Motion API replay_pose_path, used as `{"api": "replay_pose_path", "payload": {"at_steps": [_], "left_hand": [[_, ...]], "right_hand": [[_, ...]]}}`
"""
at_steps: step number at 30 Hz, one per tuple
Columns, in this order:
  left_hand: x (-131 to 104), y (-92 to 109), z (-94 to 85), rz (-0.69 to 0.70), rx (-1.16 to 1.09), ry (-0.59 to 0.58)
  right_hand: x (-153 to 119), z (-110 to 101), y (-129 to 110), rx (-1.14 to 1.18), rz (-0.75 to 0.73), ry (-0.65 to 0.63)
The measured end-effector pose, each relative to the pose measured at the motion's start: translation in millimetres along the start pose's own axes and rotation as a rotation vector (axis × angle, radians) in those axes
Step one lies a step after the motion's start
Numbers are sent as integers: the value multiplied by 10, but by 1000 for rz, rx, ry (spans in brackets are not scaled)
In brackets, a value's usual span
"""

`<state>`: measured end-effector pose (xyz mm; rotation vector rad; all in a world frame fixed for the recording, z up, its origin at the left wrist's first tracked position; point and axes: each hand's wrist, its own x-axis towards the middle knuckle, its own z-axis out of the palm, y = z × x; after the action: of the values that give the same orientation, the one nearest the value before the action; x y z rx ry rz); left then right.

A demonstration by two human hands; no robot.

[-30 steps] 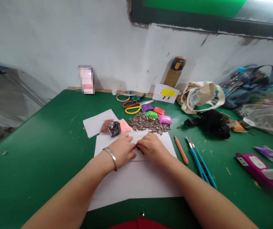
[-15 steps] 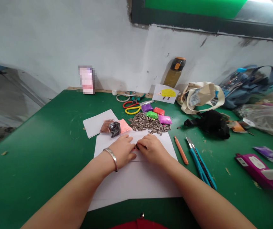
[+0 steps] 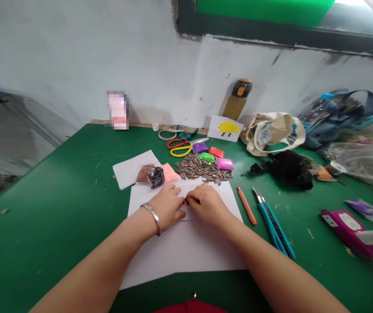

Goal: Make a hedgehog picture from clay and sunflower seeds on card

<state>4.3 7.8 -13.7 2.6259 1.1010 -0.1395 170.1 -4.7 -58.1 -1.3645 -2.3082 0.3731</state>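
Note:
My left hand rests on the white paper, fingers bent and pointing right, a silver bangle on its wrist. Close to its fingertips, my right hand pinches a small black piece against the paper. Whether the left fingers grip anything is hard to see. Just beyond the hands lie a heap of striped seeds, a black clay packet, a brown packet and a pale orange one.
Red and yellow scissors and several clay packets lie behind the seeds. On the right are an orange pen, a blue cutter and a black cloth. A hedgehog picture leans near a bottle.

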Motion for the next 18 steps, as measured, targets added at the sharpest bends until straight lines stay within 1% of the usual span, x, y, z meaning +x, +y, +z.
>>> {"api": "replay_pose_path", "payload": {"at_steps": [11, 15, 18], "left_hand": [[-2, 2, 6, 3, 8, 9], [0, 5, -3, 6, 15, 3], [2, 7, -8, 5, 8, 2]], "right_hand": [[-6, -33, -16, 29, 24, -6], [-5, -50, -24, 19, 55, -12], [-2, -89, -9, 93, 92, -33]]}}
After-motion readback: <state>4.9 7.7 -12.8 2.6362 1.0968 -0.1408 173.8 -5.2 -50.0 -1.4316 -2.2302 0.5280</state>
